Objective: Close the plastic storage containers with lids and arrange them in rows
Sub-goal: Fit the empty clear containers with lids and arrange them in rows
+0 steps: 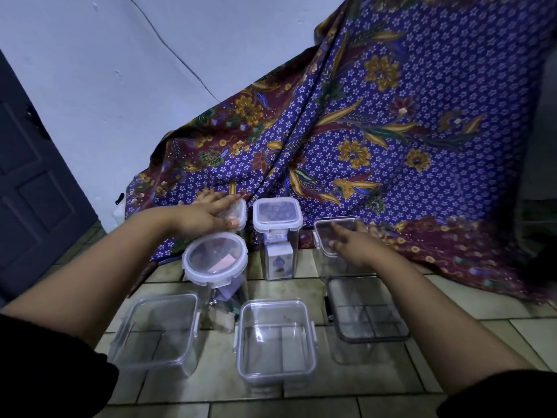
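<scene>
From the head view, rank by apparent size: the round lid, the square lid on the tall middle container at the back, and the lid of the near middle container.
1. Near middle container's lid, largest, though it is nearest the camera.
2. Round lid.
3. Back middle square lid, smallest, also farthest.

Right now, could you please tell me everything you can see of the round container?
The round container is a tall, clear plastic jar with a round, translucent clip-on lid that sits flat on top. It stands upright on the tiled floor, at the left of the middle row. Inside are a pink slip and some small dark items. Neither hand touches it; the left hand rests on the container behind it.
</scene>
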